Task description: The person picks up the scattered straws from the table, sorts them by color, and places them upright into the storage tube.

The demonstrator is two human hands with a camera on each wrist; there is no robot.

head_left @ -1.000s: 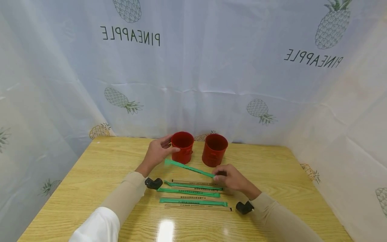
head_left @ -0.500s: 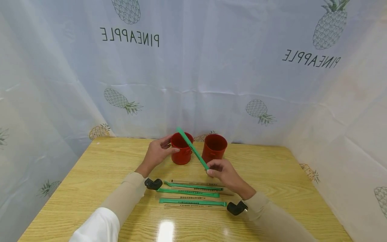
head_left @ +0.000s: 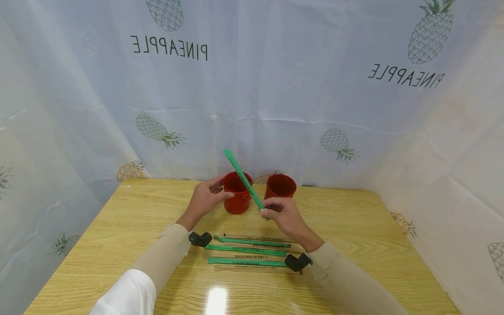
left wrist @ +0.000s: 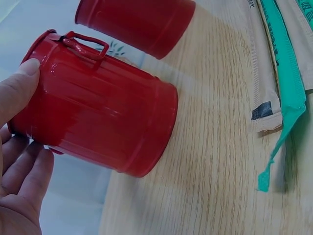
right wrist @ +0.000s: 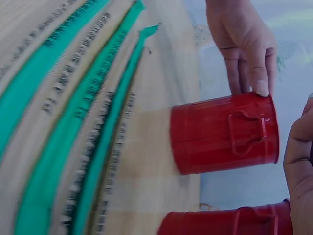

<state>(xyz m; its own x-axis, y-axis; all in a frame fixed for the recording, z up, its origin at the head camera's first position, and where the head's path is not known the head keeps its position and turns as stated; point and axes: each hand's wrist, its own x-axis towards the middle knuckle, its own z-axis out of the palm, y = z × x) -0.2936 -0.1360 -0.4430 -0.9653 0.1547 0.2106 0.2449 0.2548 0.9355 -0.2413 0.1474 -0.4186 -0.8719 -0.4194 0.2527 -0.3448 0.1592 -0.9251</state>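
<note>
My left hand (head_left: 204,197) grips the left red bucket (head_left: 236,204) at its rim, thumb on the near side, fingers behind. In the left wrist view this bucket (left wrist: 102,107) shows a small wire handle near the rim. My right hand (head_left: 285,214) pinches the lower end of a green wrapped straw (head_left: 240,173), which slants up to the left and overlaps the bucket's mouth in the head view. The held straw is out of sight in the right wrist view, where part of my right hand (right wrist: 301,152) shows at the edge.
A second red bucket (head_left: 281,186) stands to the right, partly behind my right hand. Several green wrapped straws (head_left: 248,262) and brown wrapped straws (head_left: 256,268) lie in a row on the wooden table (head_left: 157,280). A pineapple-print curtain (head_left: 252,87) hangs behind.
My right hand has moved up and left with the green wrapped straw, turning it from nearly flat to steeply slanted over the left bucket. My left hand stays at the bucket.
</note>
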